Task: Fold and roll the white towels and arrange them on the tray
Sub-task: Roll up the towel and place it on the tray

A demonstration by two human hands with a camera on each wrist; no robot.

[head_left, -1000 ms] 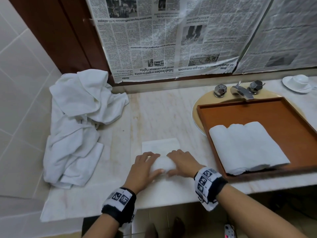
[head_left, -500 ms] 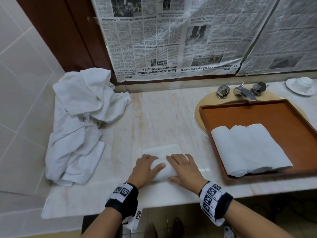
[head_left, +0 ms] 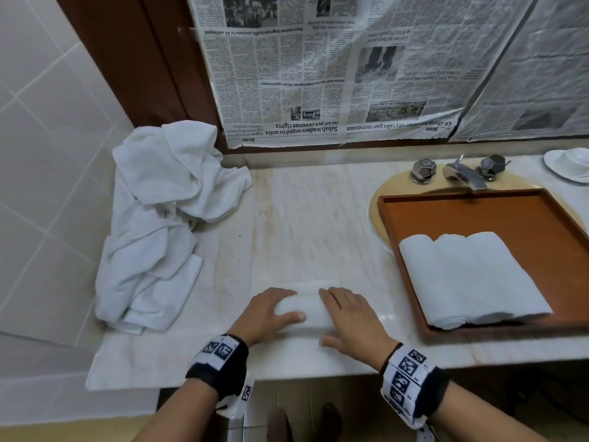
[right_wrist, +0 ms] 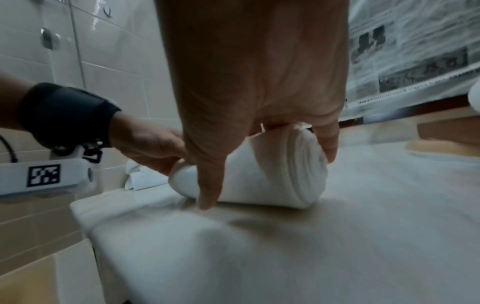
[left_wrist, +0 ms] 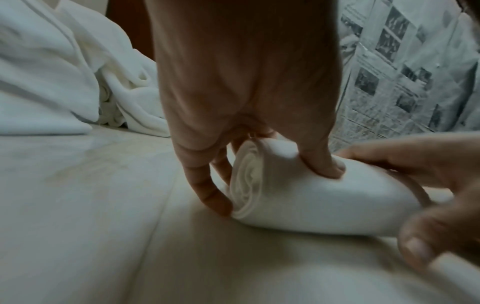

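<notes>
A white towel roll (head_left: 310, 311) lies near the front edge of the marble counter (head_left: 312, 224), with only a narrow flat strip (head_left: 306, 284) left beyond it. My left hand (head_left: 291, 304) grips its left end, thumb on the near side and fingers over the top (left_wrist: 322, 164). My right hand (head_left: 338, 314) wraps the right end, and its thumb (right_wrist: 207, 197) touches the counter in front of the roll (right_wrist: 272, 181). The spiral end (left_wrist: 246, 185) shows in the left wrist view. Three rolled towels (head_left: 471, 275) lie side by side in the brown tray (head_left: 478, 212) at the right.
A heap of loose white towels (head_left: 159, 224) fills the counter's left side against the tiled wall. The tray sits over the sink (head_left: 392, 189), below the faucet (head_left: 465, 173). A white cup and saucer (head_left: 570, 161) stands at the far right. Newspaper (head_left: 318, 74) covers the mirror.
Both hands have rolled the towel away from me; the roll is thicker and the flat part beyond it has shrunk from a wide patch to a thin strip.
</notes>
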